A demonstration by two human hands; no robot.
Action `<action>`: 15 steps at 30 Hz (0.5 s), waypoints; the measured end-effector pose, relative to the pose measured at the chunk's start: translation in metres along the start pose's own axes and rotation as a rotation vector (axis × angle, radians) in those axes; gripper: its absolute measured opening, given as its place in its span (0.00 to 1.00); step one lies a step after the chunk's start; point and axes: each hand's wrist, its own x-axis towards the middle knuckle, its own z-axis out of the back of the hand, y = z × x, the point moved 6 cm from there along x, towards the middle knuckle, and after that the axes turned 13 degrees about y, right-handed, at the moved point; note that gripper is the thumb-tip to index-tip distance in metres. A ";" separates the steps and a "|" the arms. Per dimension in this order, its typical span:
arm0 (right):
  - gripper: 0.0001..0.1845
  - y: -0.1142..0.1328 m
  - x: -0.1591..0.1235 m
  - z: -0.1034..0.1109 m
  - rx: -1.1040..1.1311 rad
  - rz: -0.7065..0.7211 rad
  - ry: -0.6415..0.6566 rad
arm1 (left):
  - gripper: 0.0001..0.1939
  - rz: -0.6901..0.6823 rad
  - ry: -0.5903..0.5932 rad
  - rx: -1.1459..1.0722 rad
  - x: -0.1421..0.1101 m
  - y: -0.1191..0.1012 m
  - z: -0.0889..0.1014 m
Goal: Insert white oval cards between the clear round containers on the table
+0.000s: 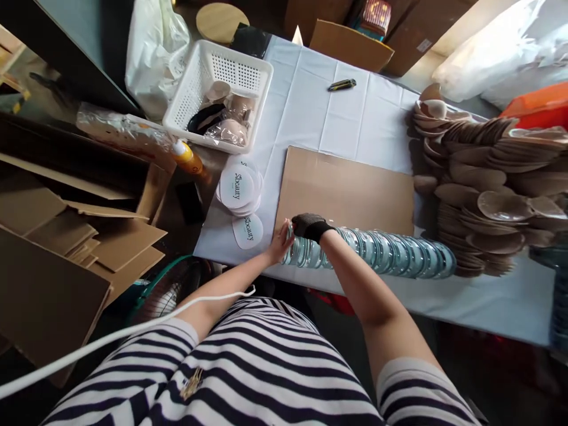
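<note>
A long row of nested clear plastic shells [390,254] lies on its side along the table's near edge. At its left end is my bare left hand [279,244], with the fingers closed on the rim of the end shell. My right hand [309,227] wears a dark glove and reaches over the top of the row. Its fingers are closed at the same end shell, close to my left fingertips. Parts of the shells are hidden behind my right forearm. Just beyond the row a flat cardboard sheet [346,186] rests on the table.
Printed rounded cards [239,188] are piled left of my hands. A white basket [261,100] holds beige cups and plastic bags. A utility knife [342,85] lies farther back. Stacked beige moulded cups [483,171] fill the table's right side. A white cable [133,328] crosses my left arm.
</note>
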 end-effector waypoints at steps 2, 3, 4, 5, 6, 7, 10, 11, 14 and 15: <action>0.15 0.005 0.002 0.001 -0.010 0.055 -0.032 | 0.37 0.010 -0.049 -0.071 0.003 0.009 -0.007; 0.16 0.005 -0.003 -0.002 -0.009 0.070 -0.067 | 0.36 0.006 -0.078 -0.087 0.003 0.010 -0.006; 0.17 0.005 -0.010 -0.008 -0.002 0.079 -0.107 | 0.36 0.004 -0.100 -0.094 0.004 0.011 -0.003; 0.19 0.005 -0.019 -0.019 0.009 0.083 -0.146 | 0.35 0.009 -0.117 -0.090 0.005 0.010 -0.001; 0.20 0.005 -0.029 -0.034 0.026 0.083 -0.178 | 0.34 0.018 -0.129 -0.074 0.005 0.009 0.001; 0.21 0.006 -0.039 -0.052 0.052 0.077 -0.205 | 0.33 0.028 -0.139 -0.048 0.004 0.008 0.002; 0.24 0.014 -0.054 -0.119 0.157 0.037 -0.238 | 0.30 0.058 -0.159 0.041 0.003 0.002 0.001; 0.25 0.018 -0.053 -0.140 0.190 0.030 -0.240 | 0.30 0.074 -0.164 0.062 0.002 0.001 0.000; 0.24 0.030 -0.043 -0.182 0.254 0.042 -0.233 | 0.30 0.146 -0.171 0.100 0.001 -0.003 -0.001; 0.23 0.031 -0.041 -0.188 0.274 0.052 -0.235 | 0.30 0.175 -0.174 0.117 0.000 -0.006 0.000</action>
